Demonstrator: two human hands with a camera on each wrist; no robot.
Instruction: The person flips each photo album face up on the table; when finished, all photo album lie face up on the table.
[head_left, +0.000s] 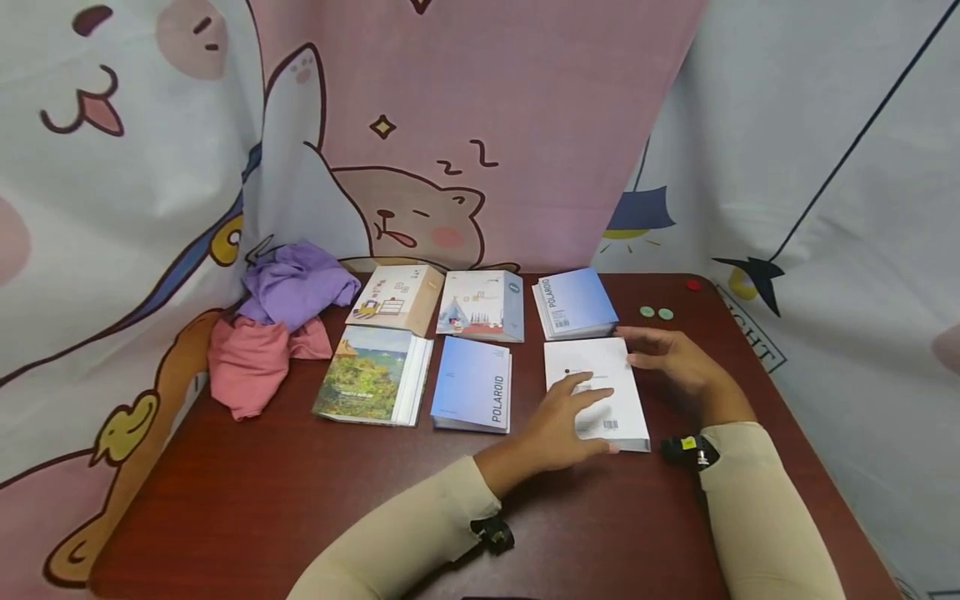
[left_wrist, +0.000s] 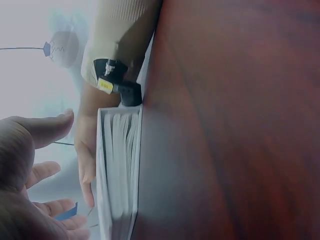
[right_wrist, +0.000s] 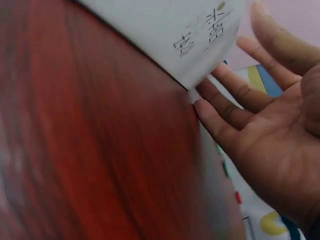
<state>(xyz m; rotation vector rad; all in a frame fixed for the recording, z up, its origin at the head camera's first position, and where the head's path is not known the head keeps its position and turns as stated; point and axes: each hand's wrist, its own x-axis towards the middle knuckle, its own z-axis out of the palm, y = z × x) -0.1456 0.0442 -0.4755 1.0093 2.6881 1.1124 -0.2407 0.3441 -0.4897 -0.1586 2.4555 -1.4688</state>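
A white book-like album (head_left: 626,408) lies flat at the front right of two rows of albums, small print and a barcode on its cover. In the left wrist view its page edges (left_wrist: 120,165) show between the covers. My left hand (head_left: 558,425) hovers over its left side with fingers spread, apart from it in the left wrist view. My right hand (head_left: 675,358) is at the album's far right corner. Seen from the right wrist, the fingers (right_wrist: 220,125) are extended, with the fingertips right at that corner.
Beside it lie a blue POLAROID album (head_left: 471,383) and a landscape-covered album (head_left: 367,375). Behind are another blue album (head_left: 581,300), a tent-picture album (head_left: 472,304) and a cream one (head_left: 386,292). Purple cloth (head_left: 300,279) and pink cloth (head_left: 247,358) sit left; green discs (head_left: 665,314) and a red disc (head_left: 693,285) right.
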